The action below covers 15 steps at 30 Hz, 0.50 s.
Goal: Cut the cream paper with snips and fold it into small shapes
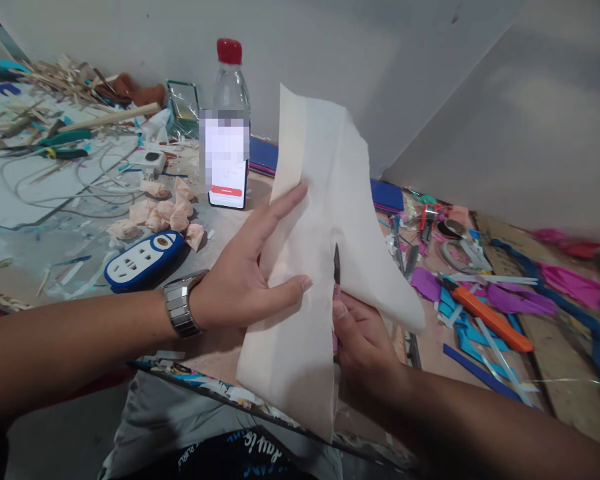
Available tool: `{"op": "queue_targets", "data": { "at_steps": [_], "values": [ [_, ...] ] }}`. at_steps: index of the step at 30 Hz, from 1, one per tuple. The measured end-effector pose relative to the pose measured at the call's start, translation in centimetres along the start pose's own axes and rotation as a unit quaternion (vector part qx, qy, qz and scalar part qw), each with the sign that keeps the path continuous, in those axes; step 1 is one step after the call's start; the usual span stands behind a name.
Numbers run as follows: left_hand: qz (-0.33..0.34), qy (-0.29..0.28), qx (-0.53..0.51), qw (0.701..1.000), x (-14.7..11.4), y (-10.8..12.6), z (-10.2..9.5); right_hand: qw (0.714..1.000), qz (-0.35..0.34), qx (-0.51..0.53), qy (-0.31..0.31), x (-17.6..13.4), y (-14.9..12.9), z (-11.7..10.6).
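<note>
A long off-white sheet of paper [303,240] stands tilted over the table edge, split by a cut in its middle. My left hand [247,277], with a metal-strap watch [181,307] on its wrist, holds the paper from the left. Its index finger and thumb lie on the near face; the other fingers are hidden behind. In my right hand [363,333] are scissors with pink handles, closed around by my fingers. A dark scissor blade [337,263] pokes up at the cut, and the right flap [380,267] curls away from it.
A phone [227,167] leans on a red-capped bottle [231,80] behind the paper. Left of it lie a blue-white power strip [145,259], crumpled peach pieces [163,212] and green-handled pliers [65,139]. An orange-handled cutter [490,317] rests among colourful scraps on the right.
</note>
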<state>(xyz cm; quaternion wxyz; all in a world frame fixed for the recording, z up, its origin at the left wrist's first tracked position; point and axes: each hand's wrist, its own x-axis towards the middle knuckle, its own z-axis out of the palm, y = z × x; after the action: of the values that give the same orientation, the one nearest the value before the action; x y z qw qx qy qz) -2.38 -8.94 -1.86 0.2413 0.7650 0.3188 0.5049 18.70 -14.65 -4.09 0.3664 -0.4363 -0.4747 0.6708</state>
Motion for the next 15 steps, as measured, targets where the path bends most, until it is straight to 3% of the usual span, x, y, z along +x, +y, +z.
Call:
{"op": "queue_targets", "data": {
  "at_steps": [15],
  "values": [
    [0.003,0.007,-0.007,1.0,-0.01,0.09,0.04,1.0,-0.005,-0.003,0.026,-0.23,-0.02,0.34]
  ]
}}
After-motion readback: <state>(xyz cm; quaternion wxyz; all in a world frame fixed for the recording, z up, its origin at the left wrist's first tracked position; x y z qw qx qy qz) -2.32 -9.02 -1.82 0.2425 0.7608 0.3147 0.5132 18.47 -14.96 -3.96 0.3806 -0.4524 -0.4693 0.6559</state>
